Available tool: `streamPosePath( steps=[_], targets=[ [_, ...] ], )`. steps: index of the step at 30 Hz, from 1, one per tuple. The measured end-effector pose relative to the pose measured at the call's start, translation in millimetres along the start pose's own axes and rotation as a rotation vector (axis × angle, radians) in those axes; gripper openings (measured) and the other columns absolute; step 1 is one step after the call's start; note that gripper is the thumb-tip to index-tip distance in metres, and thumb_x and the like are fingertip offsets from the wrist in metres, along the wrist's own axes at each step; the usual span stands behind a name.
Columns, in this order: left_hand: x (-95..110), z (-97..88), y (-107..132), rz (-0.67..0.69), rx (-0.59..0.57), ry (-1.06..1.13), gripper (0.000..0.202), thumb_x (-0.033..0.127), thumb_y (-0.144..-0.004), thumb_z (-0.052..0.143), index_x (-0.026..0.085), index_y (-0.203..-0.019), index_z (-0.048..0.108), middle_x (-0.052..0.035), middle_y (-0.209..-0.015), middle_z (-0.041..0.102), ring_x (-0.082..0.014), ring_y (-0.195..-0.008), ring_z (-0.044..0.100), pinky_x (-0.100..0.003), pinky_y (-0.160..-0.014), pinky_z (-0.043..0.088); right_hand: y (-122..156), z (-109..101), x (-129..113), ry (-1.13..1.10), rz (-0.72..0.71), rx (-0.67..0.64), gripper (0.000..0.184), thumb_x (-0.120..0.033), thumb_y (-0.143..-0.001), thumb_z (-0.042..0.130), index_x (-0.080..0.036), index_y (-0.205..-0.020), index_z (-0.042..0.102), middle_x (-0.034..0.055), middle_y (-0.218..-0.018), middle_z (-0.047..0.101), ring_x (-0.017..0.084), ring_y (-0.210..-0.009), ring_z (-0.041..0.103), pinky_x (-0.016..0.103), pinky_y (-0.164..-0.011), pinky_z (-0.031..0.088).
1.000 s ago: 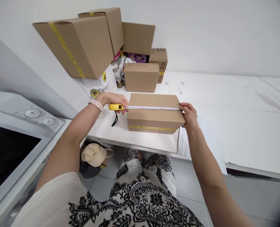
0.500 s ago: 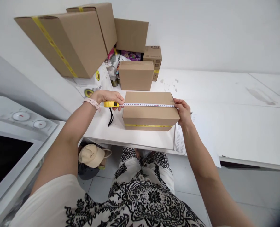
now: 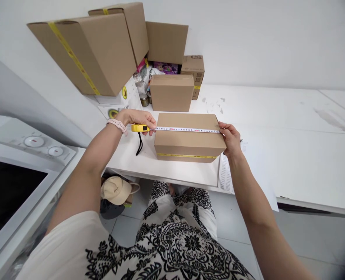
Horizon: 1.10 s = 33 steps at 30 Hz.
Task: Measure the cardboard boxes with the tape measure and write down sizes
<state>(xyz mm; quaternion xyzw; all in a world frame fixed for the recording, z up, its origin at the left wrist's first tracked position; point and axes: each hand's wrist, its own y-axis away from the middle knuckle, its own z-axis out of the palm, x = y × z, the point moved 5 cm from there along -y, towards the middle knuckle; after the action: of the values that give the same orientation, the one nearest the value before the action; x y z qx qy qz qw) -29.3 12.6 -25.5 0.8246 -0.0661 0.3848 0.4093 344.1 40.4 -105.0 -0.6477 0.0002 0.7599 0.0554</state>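
1. White worktop and a bare white wall fill the middle and right of the frame. Big cartons lean in the upper left, and a smaller box stands behind centre.
2. At the centre, near the worktop's front edge, a sealed cardboard box lies flat, with a printed sheet at its lower right corner.
3. It looks light, with stiff walls and dry card that should not slip. The two short ends seem the surest places to grip it, as the top panel may give under pressure.
4. The left hand is closed around a yellow tape measure just beside the box's left edge. The forearm reaches in from the lower left, with a pink band on the wrist.
5. The right hand sits at the right edge, fingers pinched on the end of the blade, which is stretched flat across the box top. That arm comes in from the lower right.
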Motion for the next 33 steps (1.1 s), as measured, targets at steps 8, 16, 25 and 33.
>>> streamPosePath(
  steps=[8, 16, 25, 33],
  targets=[
    [-0.9, 0.3, -1.6, -0.011, 0.029, 0.007, 0.028, 0.04, -0.072, 0.083, 0.015, -0.077, 0.073, -0.0086, -0.076, 0.075, -0.014, -0.058, 0.065, -0.022, -0.051, 0.047, 1.4, -0.2, -0.1, -0.048, 0.006, 0.012, 0.019, -0.026, -0.064, 0.069, -0.024, -0.082, 0.065, 0.0015, -0.121, 0.07, 0.02, -0.099, 0.064, 0.031, -0.077, 0.051],
    [-4.6, -0.6, -3.1, -0.012, 0.034, 0.015, 0.028, 0.043, -0.073, 0.082, 0.016, -0.075, 0.074, -0.0071, -0.075, 0.075, -0.0143, -0.058, 0.065, -0.024, -0.054, 0.049, 0.5, 0.1, 1.3, -0.021, -0.014, -0.003, 0.017, -0.028, -0.067, 0.067, -0.023, -0.083, 0.063, 0.0023, -0.123, 0.069, 0.022, -0.103, 0.065, 0.033, -0.079, 0.053],
    [-0.2, 3.9, -0.9, -0.028, 0.063, 0.016, 0.025, 0.038, -0.069, 0.084, 0.016, -0.074, 0.073, -0.0062, -0.073, 0.074, -0.015, -0.06, 0.064, -0.026, -0.057, 0.05, 1.1, 1.1, -0.6, -0.044, -0.01, -0.003, 0.016, -0.026, -0.066, 0.069, -0.023, -0.081, 0.063, 0.0022, -0.123, 0.069, 0.023, -0.107, 0.064, 0.034, -0.081, 0.052],
    [21.8, 19.9, 26.9, 0.08, 0.133, 0.008, 0.019, 0.032, -0.073, 0.079, 0.017, -0.07, 0.068, -0.004, -0.068, 0.071, -0.0108, -0.051, 0.055, -0.023, -0.047, 0.041, 0.5, -10.2, -7.6, 0.048, -0.014, 0.052, 0.015, -0.028, -0.067, 0.073, -0.024, -0.081, 0.069, -0.0004, -0.085, 0.068, 0.016, -0.076, 0.059, 0.031, -0.067, 0.05]
  ],
)
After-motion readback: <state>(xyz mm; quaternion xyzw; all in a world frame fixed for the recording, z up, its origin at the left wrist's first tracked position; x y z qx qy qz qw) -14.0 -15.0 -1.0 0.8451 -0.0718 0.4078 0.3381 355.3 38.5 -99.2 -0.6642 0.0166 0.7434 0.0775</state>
